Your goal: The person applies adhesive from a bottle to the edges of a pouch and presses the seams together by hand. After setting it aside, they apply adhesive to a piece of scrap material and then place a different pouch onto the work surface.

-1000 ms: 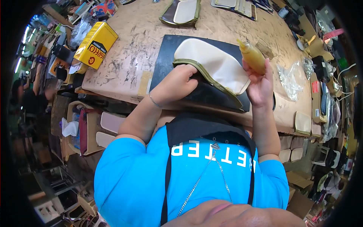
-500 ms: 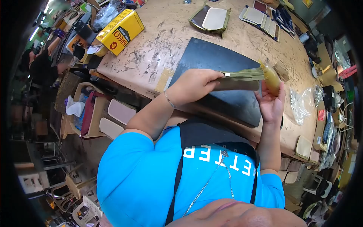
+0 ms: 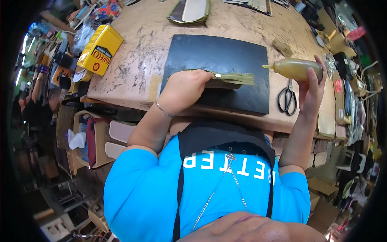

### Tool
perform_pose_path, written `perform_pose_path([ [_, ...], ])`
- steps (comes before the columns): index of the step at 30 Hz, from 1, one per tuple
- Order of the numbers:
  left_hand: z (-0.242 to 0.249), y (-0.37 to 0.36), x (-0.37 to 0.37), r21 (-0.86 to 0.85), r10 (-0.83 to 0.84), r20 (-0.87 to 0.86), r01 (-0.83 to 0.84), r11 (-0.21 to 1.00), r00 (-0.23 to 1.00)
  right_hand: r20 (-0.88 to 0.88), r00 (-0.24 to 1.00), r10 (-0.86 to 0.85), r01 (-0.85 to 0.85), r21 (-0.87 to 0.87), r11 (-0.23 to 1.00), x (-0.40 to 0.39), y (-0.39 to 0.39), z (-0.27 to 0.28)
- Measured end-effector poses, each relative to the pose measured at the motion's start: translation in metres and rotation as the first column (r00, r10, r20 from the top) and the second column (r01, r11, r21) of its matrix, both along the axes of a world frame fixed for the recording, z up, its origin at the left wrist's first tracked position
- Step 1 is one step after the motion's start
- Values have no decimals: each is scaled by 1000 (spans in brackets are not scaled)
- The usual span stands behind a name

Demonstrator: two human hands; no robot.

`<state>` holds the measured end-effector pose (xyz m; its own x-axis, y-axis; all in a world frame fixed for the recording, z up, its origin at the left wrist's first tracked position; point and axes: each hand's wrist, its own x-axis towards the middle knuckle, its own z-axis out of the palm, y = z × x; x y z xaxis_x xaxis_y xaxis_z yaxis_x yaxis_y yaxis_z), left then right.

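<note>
My left hand (image 3: 184, 89) is closed around a folded olive-green leather piece (image 3: 238, 78), its layered edge turned up and a small white spot by my thumb. The piece is held over a black board (image 3: 217, 52) on the table. In my right hand (image 3: 313, 90) lies a squeeze bottle (image 3: 296, 69) of yellowish-brown liquid, tipped sideways with its nozzle pointing left towards the leather piece, apart from it. Below the bottle, a pair of scissors (image 3: 287, 101) with black handles rests on the tabletop.
A yellow can (image 3: 100, 50) stands at the table's left edge. Green and cream pieces (image 3: 191, 12) lie at the far side. A brownish lump (image 3: 282, 46) sits beyond the bottle. Under the table's left side is a box (image 3: 94, 141) of materials.
My right hand has moved right, away from the leather piece, and the bottle has swung from upright-looking to sideways. The scissors have come into sight. The view has shifted.
</note>
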<state>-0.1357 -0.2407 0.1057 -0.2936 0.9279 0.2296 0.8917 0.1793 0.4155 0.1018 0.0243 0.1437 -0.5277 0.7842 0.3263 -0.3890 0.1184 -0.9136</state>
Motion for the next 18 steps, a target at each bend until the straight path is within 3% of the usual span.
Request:
perform_pose_path([
  [2,-3,1,-1,51,-20,-32,22,998,999,118,992,-36,24,99,995,5,1,6],
  [10,-2,-1,0,50,-14,-58,16,999,998,258,966,3,-35,120,992,-14,-7,4],
  [18,-2,-1,-1,75,-32,-60,36,997,998,292,956,9,-51,138,989,-22,-5,6],
])
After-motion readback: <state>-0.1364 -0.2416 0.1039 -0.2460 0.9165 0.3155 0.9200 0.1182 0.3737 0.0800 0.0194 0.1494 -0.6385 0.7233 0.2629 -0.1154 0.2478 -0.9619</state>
